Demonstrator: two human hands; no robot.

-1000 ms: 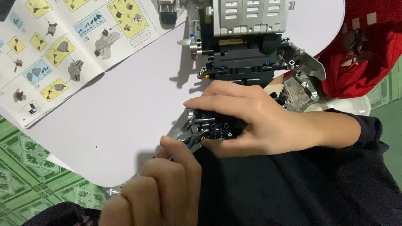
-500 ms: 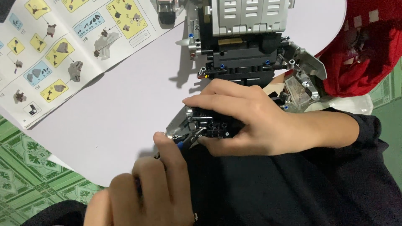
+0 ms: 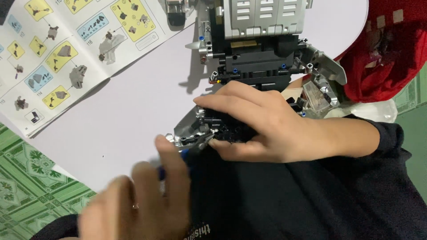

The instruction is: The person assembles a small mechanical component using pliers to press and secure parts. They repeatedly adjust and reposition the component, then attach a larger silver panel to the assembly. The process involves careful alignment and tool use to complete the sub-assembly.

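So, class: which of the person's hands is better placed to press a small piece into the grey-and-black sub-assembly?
Probably the left hand: its blurred fingertips sit right by the sub-assembly, while the right hand is occupied gripping and steadying it.

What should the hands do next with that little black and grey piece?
Probably bring the left hand up to the black and grey sub-assembly, which the right hand grips at the white table's edge. A small blue part shows at the left fingertips, blurred, just below the assembly's open end.

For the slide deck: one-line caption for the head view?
Right hand grips black-and-grey brick model on white sheet; blurred left hand reaches in.
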